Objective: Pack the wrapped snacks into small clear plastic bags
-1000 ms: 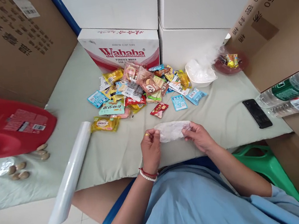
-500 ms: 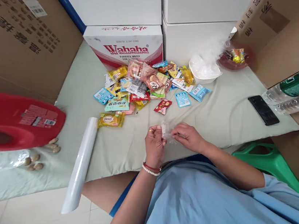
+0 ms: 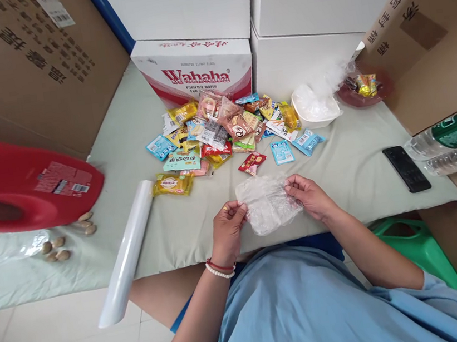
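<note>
Between my two hands a thin, crinkled clear plastic cover (image 3: 270,203) is stretched out above the front of the cloth-covered table. My left hand (image 3: 230,224) pinches its left edge between thumb and fingers, and my right hand (image 3: 308,197) grips the upper right edge. Just beyond it lies a small red snack packet (image 3: 252,163), with a blue-and-white packet (image 3: 282,152) to its right. A heap of wrapped snacks (image 3: 210,131) sits farther back. Behind on the right, a white bowl (image 3: 323,122) holds more crumpled clear plastic.
A white plastic roll (image 3: 127,251) overhangs the table's front edge on the left, near a red jug (image 3: 32,185) and several walnuts (image 3: 60,249). On the right lie a black phone (image 3: 406,169) and plastic bottles (image 3: 455,133). The Wahaha box (image 3: 198,65) stands behind the snacks.
The clear plastic cover was bunched up between my fingers and is now spread wide. My right hand has moved right and my left hand slightly left.
</note>
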A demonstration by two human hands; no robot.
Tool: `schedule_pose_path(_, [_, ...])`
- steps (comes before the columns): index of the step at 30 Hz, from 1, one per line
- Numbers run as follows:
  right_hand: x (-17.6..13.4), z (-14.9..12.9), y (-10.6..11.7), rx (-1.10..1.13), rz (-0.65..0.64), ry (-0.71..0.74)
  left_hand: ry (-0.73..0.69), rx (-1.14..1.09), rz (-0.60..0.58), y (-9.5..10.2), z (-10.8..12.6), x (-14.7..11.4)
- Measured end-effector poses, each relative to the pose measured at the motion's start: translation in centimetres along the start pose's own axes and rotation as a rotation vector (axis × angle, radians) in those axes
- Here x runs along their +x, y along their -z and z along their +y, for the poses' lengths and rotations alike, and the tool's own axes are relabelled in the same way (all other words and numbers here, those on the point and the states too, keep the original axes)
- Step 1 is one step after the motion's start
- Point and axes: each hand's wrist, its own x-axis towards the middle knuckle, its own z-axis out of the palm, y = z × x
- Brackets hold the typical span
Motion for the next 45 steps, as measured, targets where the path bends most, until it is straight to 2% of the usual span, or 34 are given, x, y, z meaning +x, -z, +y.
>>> schedule_pose_path(4, [-0.4,0.3,0.1,0.025,0.038,0.013,-0.210,0.216,0.155,0.0,0.3,-0.6])
schedule_pose_path(6, [-0.8,0.1,-0.2,0.064,0.030,0.023,-0.281,0.346,0.100,-0.6,0.1,-0.9])
schedule_pose_path(9, [-1.3,-0.6,-0.6,0.134,-0.038,-0.008,-0.303,0.432,-0.009,-2.2,-0.3,-0.6])
schedule_pose_path(11, [-1.5,-1.1,-0.7,0.165,-0.087,-0.043,-0.318,0.386,-0.033,-3.3,-0.7,0.2])
schedule_pose_path(13, [-1.6,-1.5,-0.4,0.175,-0.082,-0.044,-0.322,0.293,-0.036,-4.2,-0.8,1.0])
schedule_pose_path(16, [-1.5,-1.7,0.8,0.144,0.055,0.019,-0.305,0.093,0.025,-4.5,-0.4,1.6])
schedule_pose_path(19, [-1.5,-1.8,2.5,0.073,0.187,0.077,-0.251,-0.089,0.058,-3.7,0.6,1.7])
schedule_pose_path(24, [-1.8,-1.8,5.5,-0.024,0.239,0.075,-0.184,-0.138,0.168,-1.5,1.8,2.0])
schedule_pose_path(27, [-1.8,-1.4,7.4,-0.156,0.210,0.036,-0.116,-0.035,0.136,-0.7,1.7,2.2])
schedule_pose_path(29, [-1.8,-1.2,8.4,-0.358,0.236,0.085,-0.087,0.050,0.103,-0.6,1.2,2.0])
schedule_pose_path(31, [-2.0,-1.2,8.9,-0.621,0.340,0.245,-0.076,0.112,0.092,-0.8,0.6,1.8])
schedule_pose_path(33, [-2.6,-1.6,8.4,-0.832,0.397,0.461,-0.087,0.190,0.085,-1.0,0.1,1.5])
schedule_pose_path(35, [-3.4,-1.8,6.8,-0.958,0.280,0.632,-0.119,0.280,0.079,-1.3,-0.2,1.2])
schedule_pose_path(38, [-4.3,-1.1,3.3,-1.096,-0.041,0.732,-0.175,0.410,0.063,-1.7,-0.2,0.7])
schedule_pose_path(41, [-4.0,0.4,0.4,-1.160,-0.201,0.706,-0.220,0.497,0.052,-1.9,0.2,0.2])
schedule_pose_path(43, [-3.4,0.8,-0.3,-1.127,-0.254,0.677,-0.251,0.555,0.046,-1.8,0.4,-0.1])
schedule_pose_path(45, [-2.7,0.0,-0.1,-1.056,-0.292,0.646,-0.279,0.614,0.025,-1.5,0.4,-0.5])
